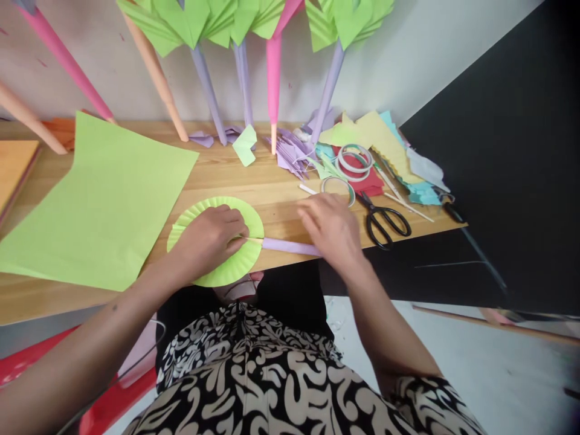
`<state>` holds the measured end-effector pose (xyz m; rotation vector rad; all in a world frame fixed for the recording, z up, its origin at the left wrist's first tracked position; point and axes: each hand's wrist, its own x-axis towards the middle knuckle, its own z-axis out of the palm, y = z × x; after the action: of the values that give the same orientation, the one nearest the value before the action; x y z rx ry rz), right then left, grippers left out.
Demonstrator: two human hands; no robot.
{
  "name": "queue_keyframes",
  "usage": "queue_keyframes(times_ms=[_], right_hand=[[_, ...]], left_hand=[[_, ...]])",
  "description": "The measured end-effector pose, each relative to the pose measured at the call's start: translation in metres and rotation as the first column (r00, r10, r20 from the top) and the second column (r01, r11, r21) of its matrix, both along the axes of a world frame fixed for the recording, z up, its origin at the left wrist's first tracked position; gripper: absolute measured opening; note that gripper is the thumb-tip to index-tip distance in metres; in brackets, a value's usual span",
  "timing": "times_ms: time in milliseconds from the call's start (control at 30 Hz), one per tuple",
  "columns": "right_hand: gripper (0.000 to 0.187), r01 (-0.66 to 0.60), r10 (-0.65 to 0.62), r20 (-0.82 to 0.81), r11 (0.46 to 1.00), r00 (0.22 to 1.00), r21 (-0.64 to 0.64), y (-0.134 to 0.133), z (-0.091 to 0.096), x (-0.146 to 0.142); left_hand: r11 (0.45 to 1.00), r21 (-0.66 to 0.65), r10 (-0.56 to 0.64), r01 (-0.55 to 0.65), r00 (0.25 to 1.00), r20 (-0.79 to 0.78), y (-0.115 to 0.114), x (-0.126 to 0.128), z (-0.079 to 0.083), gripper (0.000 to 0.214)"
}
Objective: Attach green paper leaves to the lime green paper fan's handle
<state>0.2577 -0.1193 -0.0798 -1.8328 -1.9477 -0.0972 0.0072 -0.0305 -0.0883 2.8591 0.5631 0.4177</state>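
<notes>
A round, pleated lime-green paper fan (240,266) lies near the table's front edge. My left hand (211,235) rests over its middle, fingers curled and pinching there. From under those fingertips a thin stick runs right into a handle wrapped in lilac paper (290,246). My right hand (333,229) is above the handle's far end, which it hides, with its fingers stretched out and slightly blurred. Just beyond its fingers lies a roll of tape (350,192). Black-handled scissors (385,220) are to the right of that hand.
A large green paper sheet (104,205) covers the table's left part. More tape rolls (354,163) sit among paper scraps (394,145) at the back right. Paper-wrapped handles (274,78) with green pleated paper lean on the wall. A black surface (512,181) adjoins the table's right end.
</notes>
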Motion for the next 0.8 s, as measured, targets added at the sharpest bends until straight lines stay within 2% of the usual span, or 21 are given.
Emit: queue_keyframes(times_ms=[100, 267, 367, 500, 600, 667, 800], right_hand=[[0.019, 0.101, -0.101, 0.062, 0.995, 0.993, 0.011, 0.015, 0.0, 0.033], [0.019, 0.09, -0.086, 0.138, 0.996, 0.987, -0.021, 0.036, -0.009, 0.055], [0.021, 0.117, -0.111, 0.148, 0.993, 0.983, -0.032, 0.035, -0.003, 0.067], [0.024, 0.242, -0.227, 0.179, 0.968, 0.957, -0.065, 0.008, 0.016, 0.097], [0.027, 0.393, -0.343, 0.27, 0.906, 0.9, -0.158, -0.025, 0.023, 0.121], [0.034, 0.409, -0.332, 0.32, 0.887, 0.887, -0.215, -0.047, 0.019, 0.13], [0.043, 0.425, -0.336, 0.352, 0.88, 0.874, -0.214, -0.073, 0.0, 0.132]], left_hand=[[1.0, 0.027, 0.014, -0.014, 1.0, -0.018, -0.001, 0.001, 0.001, 0.032], [0.999, 0.018, 0.034, -0.034, 0.999, -0.026, -0.003, 0.001, 0.003, 0.03], [1.0, 0.01, 0.024, -0.024, 0.999, -0.03, -0.002, 0.0, 0.002, 0.029], [1.0, 0.009, 0.027, -0.027, 1.0, -0.014, -0.001, 0.0, 0.0, 0.029], [1.0, 0.017, 0.015, -0.015, 1.0, -0.019, -0.001, -0.001, 0.0, 0.031], [1.0, 0.013, 0.012, -0.012, 1.0, -0.02, 0.0, -0.001, 0.0, 0.031], [1.0, 0.009, 0.015, -0.015, 1.0, -0.004, 0.0, -0.002, -0.001, 0.032]])
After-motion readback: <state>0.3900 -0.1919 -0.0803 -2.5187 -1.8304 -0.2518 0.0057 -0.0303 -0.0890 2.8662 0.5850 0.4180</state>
